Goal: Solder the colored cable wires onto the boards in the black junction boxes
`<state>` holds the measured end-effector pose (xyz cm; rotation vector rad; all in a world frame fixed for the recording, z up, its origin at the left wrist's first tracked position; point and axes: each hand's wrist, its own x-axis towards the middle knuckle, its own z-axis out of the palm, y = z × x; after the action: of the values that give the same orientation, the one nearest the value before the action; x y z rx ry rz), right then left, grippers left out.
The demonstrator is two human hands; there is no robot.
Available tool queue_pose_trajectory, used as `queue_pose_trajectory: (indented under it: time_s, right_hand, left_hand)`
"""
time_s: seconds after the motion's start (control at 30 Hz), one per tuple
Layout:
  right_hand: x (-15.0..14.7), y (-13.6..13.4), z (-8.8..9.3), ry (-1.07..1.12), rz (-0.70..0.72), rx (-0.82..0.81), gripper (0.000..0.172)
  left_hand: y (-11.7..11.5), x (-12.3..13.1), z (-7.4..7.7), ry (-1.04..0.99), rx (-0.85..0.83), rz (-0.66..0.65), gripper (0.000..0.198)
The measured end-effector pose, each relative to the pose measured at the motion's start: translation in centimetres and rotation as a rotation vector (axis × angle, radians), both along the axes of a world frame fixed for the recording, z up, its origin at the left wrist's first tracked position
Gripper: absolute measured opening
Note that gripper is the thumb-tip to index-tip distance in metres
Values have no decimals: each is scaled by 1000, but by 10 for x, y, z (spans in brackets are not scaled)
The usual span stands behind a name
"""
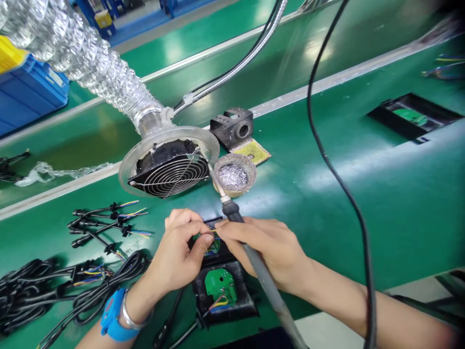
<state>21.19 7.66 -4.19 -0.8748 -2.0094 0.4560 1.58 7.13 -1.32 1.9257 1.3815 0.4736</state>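
My right hand (269,247) is closed round a soldering iron (254,252), whose tip points up and away toward a round pot of shiny metal bits (234,175). With thumb and forefinger, my left hand (185,242) pinches a thin yellow wire (213,230) over a green circuit board (214,246) in a black housing. My right fingertips are close to the same wire, and whether they touch it I cannot tell. Nearer to me lies a second black housing (247,291) with a green circuit board (221,283) and coloured wires in it.
A fume extractor (170,174) hangs at centre left on a foil duct (98,68). Behind the pot stands an iron holder (234,128) with a yellow sponge (254,151). Cables (105,223) lie at left, another housing (417,116) at far right. A black cord (327,150) crosses the right side.
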Motion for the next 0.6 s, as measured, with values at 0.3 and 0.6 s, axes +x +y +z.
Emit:
queue_pose_trajectory:
  time_s: [0.3, 0.6]
  right_hand:
    - [-7, 11, 2, -182, 2, 101, 20]
    - [-7, 2, 1, -198, -10, 100, 25]
  left_hand:
    - [-1, 4, -7, -13, 163, 18, 11]
    - [1, -1, -14, -117, 254, 127, 8]
